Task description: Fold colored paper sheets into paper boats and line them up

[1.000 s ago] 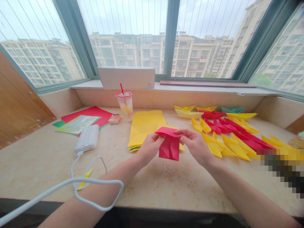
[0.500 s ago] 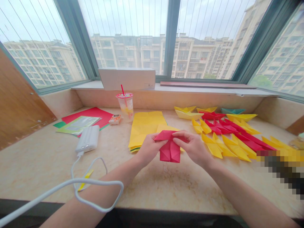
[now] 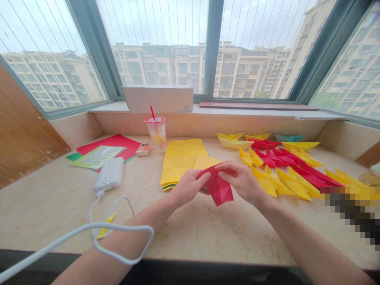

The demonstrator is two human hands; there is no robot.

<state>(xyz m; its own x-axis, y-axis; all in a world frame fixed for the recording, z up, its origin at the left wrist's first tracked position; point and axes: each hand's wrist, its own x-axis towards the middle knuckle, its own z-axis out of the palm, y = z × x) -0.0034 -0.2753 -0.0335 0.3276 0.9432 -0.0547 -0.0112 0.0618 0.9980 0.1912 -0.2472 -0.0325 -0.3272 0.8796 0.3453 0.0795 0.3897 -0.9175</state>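
Landmark: the yellow paper stack (image 3: 184, 152). The red paper (image 3: 220, 190), folded in several layers, is held at the stack's front right corner, apparently raised above the counter (image 3: 190, 241), its lower end hanging free toward the person.

The left hand (image 3: 189, 185) grasps the paper's left edge, thumb on top and fingers beneath. The right hand (image 3: 241, 180) grasps its upper right part, thumb on the near face, fingers curled along the top. The two-sided grip probably keeps the layers aligned and tensioned.

Right of the stack, folded paper shapes (image 3: 295, 181) in yellow and red lie close together; behind them stand paper boats (image 3: 236, 143). The grouping probably keeps finished pieces clear of the hands.

Left of the stack, well apart, lies a white power bank (image 3: 109, 174), its cable (image 3: 124, 228) looping in front of the left forearm. Farther back on that side are red sheets (image 3: 118, 139) under a clear packet (image 3: 96, 155), then a small orange box (image 3: 143, 149) and, just beside the stack, a cup (image 3: 157, 136), likely set back against knocks.

Writing: the orange box, the cup and the white box (image 3: 157, 99) behind the stack carry print, too small to read. No brand is legible.
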